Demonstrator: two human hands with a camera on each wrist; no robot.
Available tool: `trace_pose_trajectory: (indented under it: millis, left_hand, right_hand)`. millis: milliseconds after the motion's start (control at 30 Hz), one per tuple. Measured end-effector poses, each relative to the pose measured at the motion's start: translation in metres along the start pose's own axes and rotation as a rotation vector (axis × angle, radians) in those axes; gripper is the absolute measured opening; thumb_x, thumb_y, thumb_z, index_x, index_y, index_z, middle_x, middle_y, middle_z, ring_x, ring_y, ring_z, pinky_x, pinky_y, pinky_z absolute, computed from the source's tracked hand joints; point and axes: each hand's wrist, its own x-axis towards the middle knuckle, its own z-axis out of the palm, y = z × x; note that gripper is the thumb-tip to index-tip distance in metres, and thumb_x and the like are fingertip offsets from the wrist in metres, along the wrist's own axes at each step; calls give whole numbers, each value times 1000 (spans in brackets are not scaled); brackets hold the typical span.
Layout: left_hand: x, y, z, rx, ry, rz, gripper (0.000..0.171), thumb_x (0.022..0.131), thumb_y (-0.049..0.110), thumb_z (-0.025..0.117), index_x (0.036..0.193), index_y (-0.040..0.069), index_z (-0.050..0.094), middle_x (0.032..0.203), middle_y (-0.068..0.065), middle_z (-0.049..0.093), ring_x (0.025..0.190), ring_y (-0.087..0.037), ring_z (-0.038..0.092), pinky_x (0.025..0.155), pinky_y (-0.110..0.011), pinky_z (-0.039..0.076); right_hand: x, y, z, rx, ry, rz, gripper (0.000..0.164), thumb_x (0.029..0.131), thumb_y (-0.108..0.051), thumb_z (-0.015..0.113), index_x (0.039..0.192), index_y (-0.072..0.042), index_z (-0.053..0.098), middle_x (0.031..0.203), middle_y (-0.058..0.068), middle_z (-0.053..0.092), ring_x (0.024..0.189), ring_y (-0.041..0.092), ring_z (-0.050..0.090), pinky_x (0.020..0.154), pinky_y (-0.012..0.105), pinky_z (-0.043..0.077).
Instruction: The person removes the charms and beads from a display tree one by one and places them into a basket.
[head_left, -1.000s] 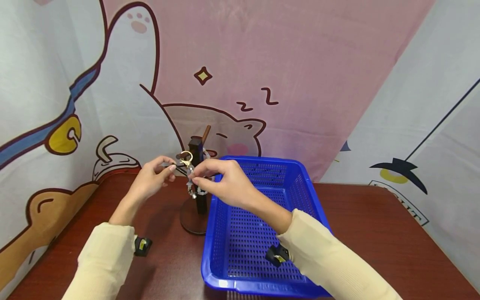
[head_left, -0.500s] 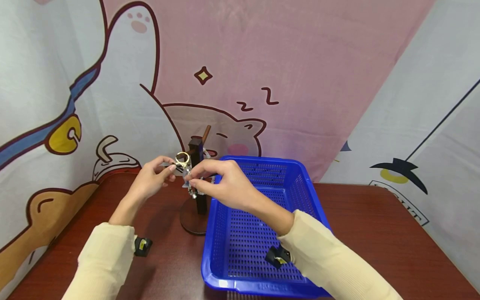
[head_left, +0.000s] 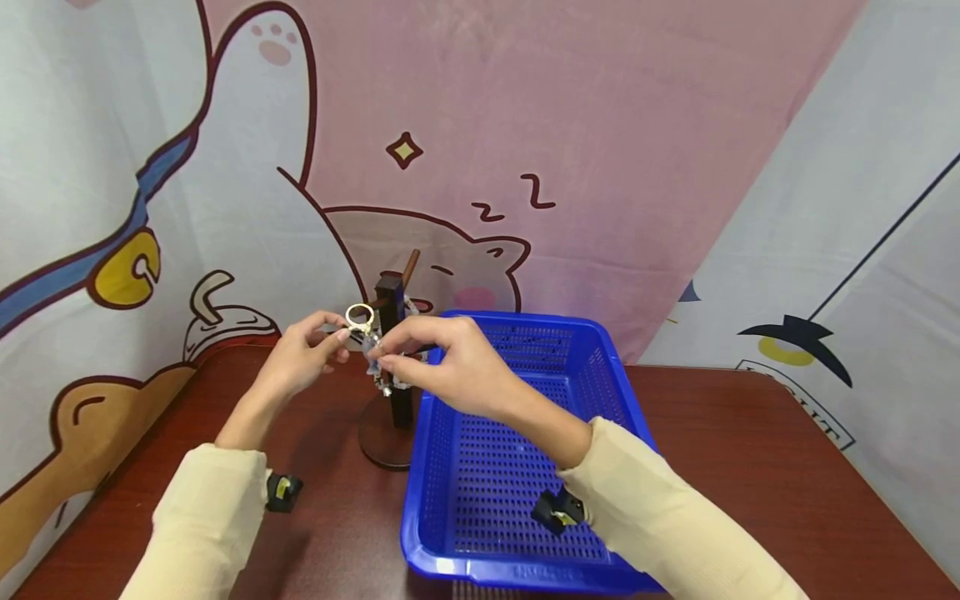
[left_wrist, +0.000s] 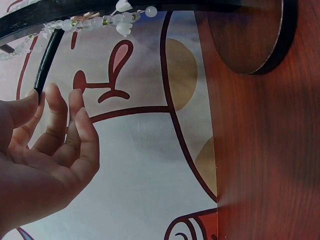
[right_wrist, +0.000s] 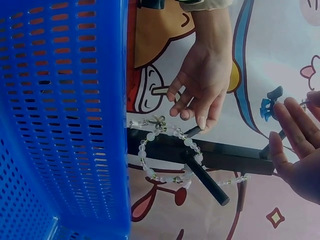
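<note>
My right hand (head_left: 461,367) pinches a keychain (head_left: 372,343) with a gold ring and a translucent bluish charm. Its ring stands upright beside the left fingertips, overlapping a peg of the dark wooden stand (head_left: 390,292) in the head view. Thumb and finger of my left hand (head_left: 300,354) pinch the end of a dark peg (left_wrist: 48,62) on that stand, its other fingers loosely bent. In the right wrist view, the blue charm (right_wrist: 268,107) shows by the right fingers, which partly hide the keychain. A pale beaded bracelet (right_wrist: 143,155) hangs around another peg.
A blue perforated plastic basket (head_left: 525,575) sits right of the stand, beneath my right forearm. The stand's round base (head_left: 382,442) rests on the reddish-brown table (head_left: 750,483). A cartoon-printed cloth (head_left: 637,125) hangs behind the table.
The right hand has brought the keychain a little to the left, its ring now beside the left fingertips and turned more toward the head camera. The left hand keeps its place on the peg.
</note>
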Motion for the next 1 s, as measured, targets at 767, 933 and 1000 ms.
trace_pose_trajectory:
  millis: [767, 933, 1000]
  left_hand:
    - [-1, 1, -1, 21, -8, 3, 22, 97, 16, 47, 112, 1, 50, 81, -15, 62, 71, -14, 59, 66, -31, 49]
    - [-2, 1, -1, 23, -14, -5, 22, 97, 17, 46, 113, 2, 50, 83, -15, 62, 72, -15, 59, 68, -33, 49]
    - [-2, 2, -1, 22, -16, -9, 22, 97, 17, 46, 113, 2, 50, 84, -17, 62, 72, -15, 59, 69, -35, 49]
  right_hand:
    - [1, -1, -4, -15, 0, -2, 6, 82, 0, 64, 87, 1, 67, 81, 6, 67, 73, 5, 60, 67, 29, 50]
    - [-1, 1, -8, 0, -24, 56, 7, 84, -1, 63, 89, 0, 68, 81, 6, 67, 72, 6, 60, 65, 28, 49]
    - [-1, 1, -10, 7, -35, 81, 7, 84, -1, 62, 89, 0, 68, 81, 5, 66, 72, 8, 60, 66, 27, 49]
